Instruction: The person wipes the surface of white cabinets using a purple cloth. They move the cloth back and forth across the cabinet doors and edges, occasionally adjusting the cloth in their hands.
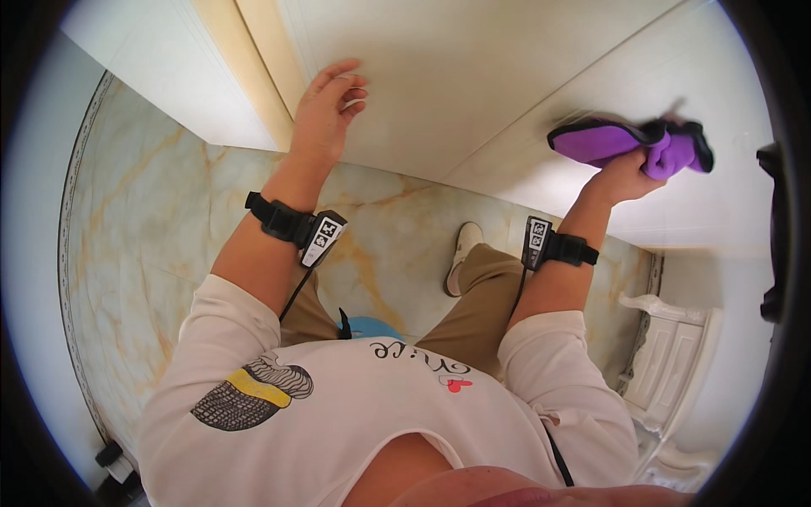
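My right hand [627, 176] grips a bunched purple cloth [599, 142] with black edging, held against or close in front of a glossy cream panel [640, 89]. Part of the cloth is blurred. Empty and with its fingers loosely bent and apart, my left hand [332, 104] is raised before another cream panel [443, 76]. Whether its fingertips touch that surface, I cannot tell. A thin diagonal seam divides the two panels. Left of my left hand, a pale panel [171, 70] with a yellowish edge juts out towards me.
Marble-patterned tiles [146, 209] cover the floor, bordered at the left by a dark patterned strip [66, 266]. White carved furniture [671, 361] stands at the right. A blue object [377, 327] shows between my legs. Wrist devices with cables [323, 239] are strapped to both forearms.
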Demonstrator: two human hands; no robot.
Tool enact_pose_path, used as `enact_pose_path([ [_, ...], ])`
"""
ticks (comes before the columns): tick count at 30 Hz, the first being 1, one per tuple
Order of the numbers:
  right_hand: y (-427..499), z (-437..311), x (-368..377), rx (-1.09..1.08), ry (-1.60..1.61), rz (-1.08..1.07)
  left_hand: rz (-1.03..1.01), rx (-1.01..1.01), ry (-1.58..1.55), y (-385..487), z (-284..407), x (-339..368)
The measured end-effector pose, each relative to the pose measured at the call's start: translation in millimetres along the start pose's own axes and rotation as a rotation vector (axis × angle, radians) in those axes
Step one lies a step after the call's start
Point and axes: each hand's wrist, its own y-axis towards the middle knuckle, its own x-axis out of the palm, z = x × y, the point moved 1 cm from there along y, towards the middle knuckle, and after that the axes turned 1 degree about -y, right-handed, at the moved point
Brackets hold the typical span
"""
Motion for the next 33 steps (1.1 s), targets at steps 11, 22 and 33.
enact_pose_path([
  [11,-34.8,208.5,-34.5,1.046,0.304,0.025,0.427,0.509,0.779,-9.2,16.1,4.0],
  [22,-43.1,191.2,-22.5,1.382,0.463,0.108,0.3,0.576,1.288,-3.9,2.9,7.5],
  [33,15.1,-3.5,7.8,-0.364,0.121,-0.242,0.277,0.584,1.316,3.5,-2.9,4.5],
])
